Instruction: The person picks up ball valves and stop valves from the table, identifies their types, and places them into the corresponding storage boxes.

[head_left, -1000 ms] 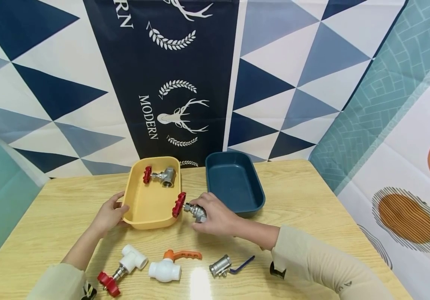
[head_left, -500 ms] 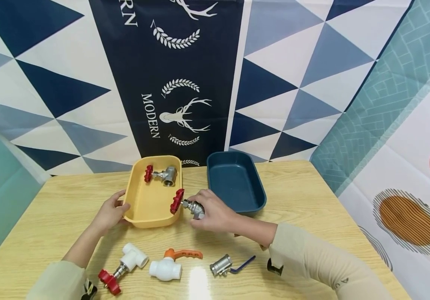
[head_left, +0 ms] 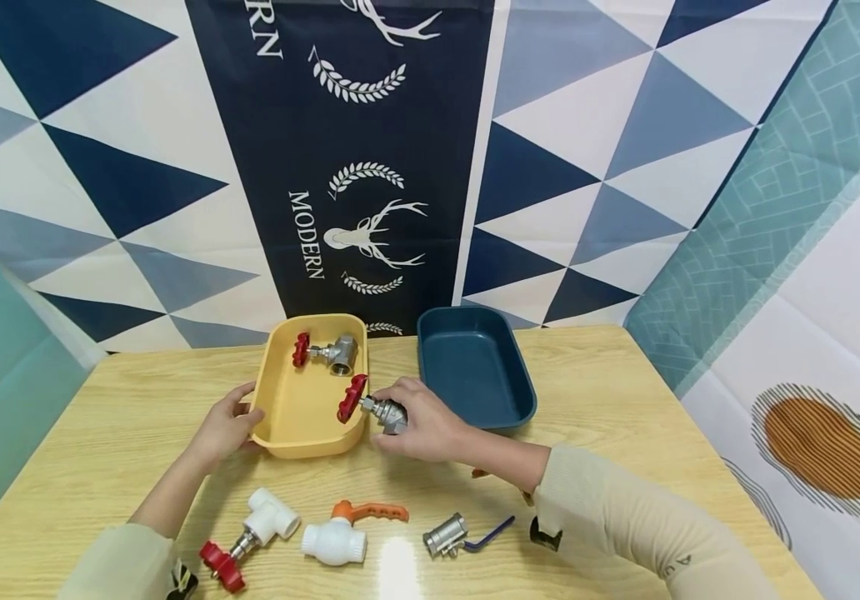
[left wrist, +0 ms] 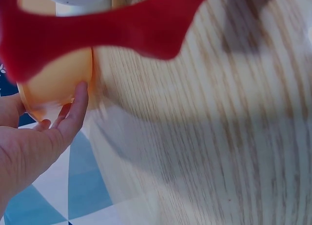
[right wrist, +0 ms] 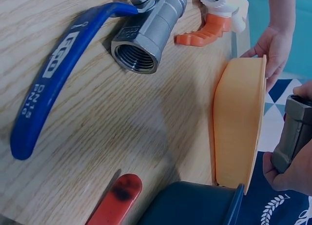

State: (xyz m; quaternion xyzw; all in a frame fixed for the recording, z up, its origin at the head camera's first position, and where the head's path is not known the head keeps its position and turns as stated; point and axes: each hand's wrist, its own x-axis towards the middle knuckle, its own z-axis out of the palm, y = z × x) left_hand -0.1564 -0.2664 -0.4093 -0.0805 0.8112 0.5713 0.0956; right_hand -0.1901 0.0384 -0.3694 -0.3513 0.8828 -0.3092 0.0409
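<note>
My right hand (head_left: 424, 421) grips the metal body of a gate valve (head_left: 388, 414) whose red handwheel (head_left: 352, 398) hangs over the right rim of a yellow tray (head_left: 306, 417). In the right wrist view the valve's grey body (right wrist: 295, 130) shows between thumb and fingers. My left hand (head_left: 227, 425) holds the tray's left side, thumb at the rim; in the left wrist view its fingers (left wrist: 78, 105) lie against the outer wall. Inside the tray, toward the back, lies another metal gate valve (head_left: 340, 356) with a red handwheel.
A dark blue tray (head_left: 475, 367) stands right of the yellow one. In front lie a white valve with red handwheel (head_left: 268, 517), a white ball valve with orange lever (head_left: 334, 543), and a metal ball valve with blue lever (head_left: 445, 536). A red lever (right wrist: 117, 200) shows near the blue tray.
My right hand has brought the gate valve slightly left and up, so its handwheel now overlaps the yellow tray more. The left hand stays at the tray; the head view has shifted slightly.
</note>
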